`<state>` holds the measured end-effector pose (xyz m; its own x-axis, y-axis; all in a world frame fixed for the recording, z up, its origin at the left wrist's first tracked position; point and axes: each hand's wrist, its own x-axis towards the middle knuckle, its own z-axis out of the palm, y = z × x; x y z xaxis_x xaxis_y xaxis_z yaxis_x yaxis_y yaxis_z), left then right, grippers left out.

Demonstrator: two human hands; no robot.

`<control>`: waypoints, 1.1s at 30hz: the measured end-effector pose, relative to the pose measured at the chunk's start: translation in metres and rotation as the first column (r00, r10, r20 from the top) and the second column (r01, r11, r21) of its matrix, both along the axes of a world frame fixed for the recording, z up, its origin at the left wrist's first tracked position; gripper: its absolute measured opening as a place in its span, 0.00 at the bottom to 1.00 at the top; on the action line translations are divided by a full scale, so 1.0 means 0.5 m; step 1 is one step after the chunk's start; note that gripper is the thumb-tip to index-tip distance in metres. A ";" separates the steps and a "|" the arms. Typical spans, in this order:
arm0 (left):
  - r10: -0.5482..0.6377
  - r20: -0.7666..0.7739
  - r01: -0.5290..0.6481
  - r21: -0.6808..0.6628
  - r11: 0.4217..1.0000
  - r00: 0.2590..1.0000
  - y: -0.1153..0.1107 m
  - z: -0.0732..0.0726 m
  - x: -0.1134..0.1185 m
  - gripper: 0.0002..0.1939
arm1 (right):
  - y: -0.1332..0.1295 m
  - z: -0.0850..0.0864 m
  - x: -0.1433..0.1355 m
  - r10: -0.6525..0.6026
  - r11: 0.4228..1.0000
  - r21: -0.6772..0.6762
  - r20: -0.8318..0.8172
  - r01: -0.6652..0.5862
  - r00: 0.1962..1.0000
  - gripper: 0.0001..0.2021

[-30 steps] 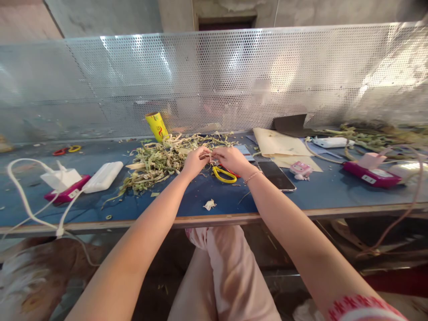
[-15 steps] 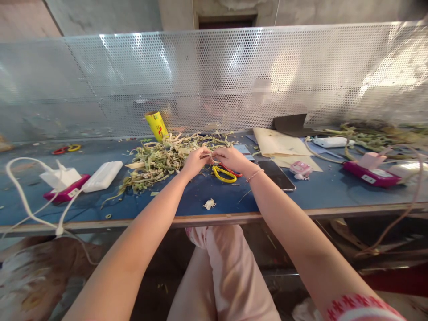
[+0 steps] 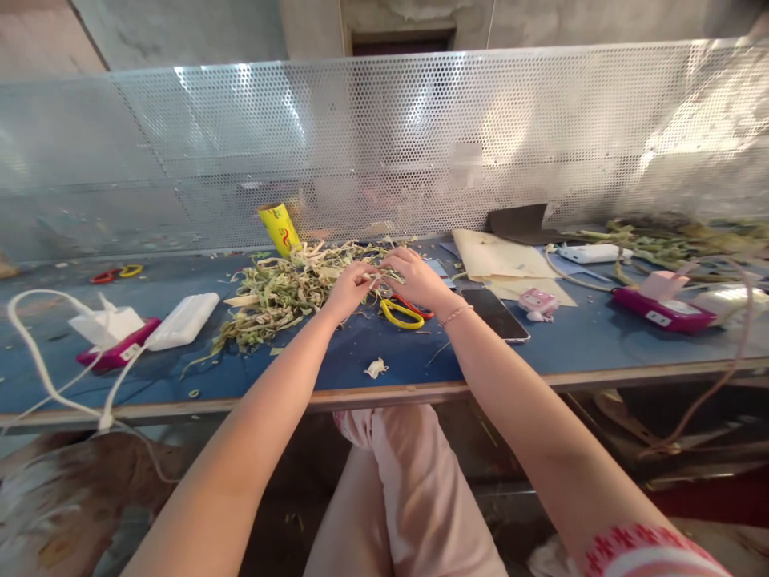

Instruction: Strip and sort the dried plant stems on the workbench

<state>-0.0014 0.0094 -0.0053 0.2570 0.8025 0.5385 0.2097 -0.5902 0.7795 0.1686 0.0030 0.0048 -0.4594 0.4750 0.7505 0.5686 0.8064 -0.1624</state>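
Both my hands are close together at the right end of a heap of dried, pale green plant strips on the blue tabletop. My left hand is closed in a pinch on a small pale strip, apparently a piece of plant. Beside it, my right hand arches with its fingers bent but apart, thumb near the left fingertips. Thin plant strands show in the gap under its fingers. Just below the hands lie scissors with yellow and red handles. A crumpled whitish scrap rests nearer the table edge.
A phone and a pink toy-like item lie to the right, before tan paper. Magenta power strips with cables sit at both sides. A yellow tube leans behind the heap. A perforated metal screen stands behind.
My right hand's fingers have lifted and spread, opening a gap where they were pinched near the left fingertips. My left hand keeps its pinch. The view has shifted slightly.
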 end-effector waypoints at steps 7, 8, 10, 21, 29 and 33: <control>0.039 0.047 -0.033 -0.128 0.991 0.998 -0.009 0.002 0.005 0.19 | 0.000 -0.008 -0.007 -0.020 0.995 -0.094 -0.037 0.017 0.999 0.07; 0.042 0.084 -0.029 -0.146 0.989 0.996 -0.009 0.001 0.006 0.20 | -0.002 -0.008 -0.008 -0.034 0.995 -0.096 -0.041 0.030 0.999 0.07; 0.053 0.173 -0.022 -0.177 0.984 0.983 -0.008 -0.001 0.007 0.20 | -0.003 -0.008 -0.009 -0.059 0.994 -0.095 -0.056 0.053 0.997 0.07; 0.068 0.071 -0.054 -0.187 0.981 0.995 -0.018 0.007 0.013 0.10 | -0.006 -0.011 -0.015 -0.033 0.993 -0.116 -0.054 0.027 0.998 0.05; 0.077 -0.012 -0.078 -0.093 0.993 0.997 -0.015 0.005 0.006 0.10 | -0.005 -0.011 -0.014 -0.038 0.989 -0.146 -0.018 0.035 0.999 0.05; 0.096 -0.059 -0.100 -0.084 0.991 0.994 -0.015 0.008 0.003 0.10 | -0.001 -0.007 -0.010 -0.035 0.974 -0.221 0.019 0.039 0.999 0.06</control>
<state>0.0004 0.0017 -0.0012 0.2019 0.8681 0.4534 0.3070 -0.4957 0.8124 0.1634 0.0024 0.0011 -0.4487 0.6458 0.6177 0.6013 0.7295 -0.3260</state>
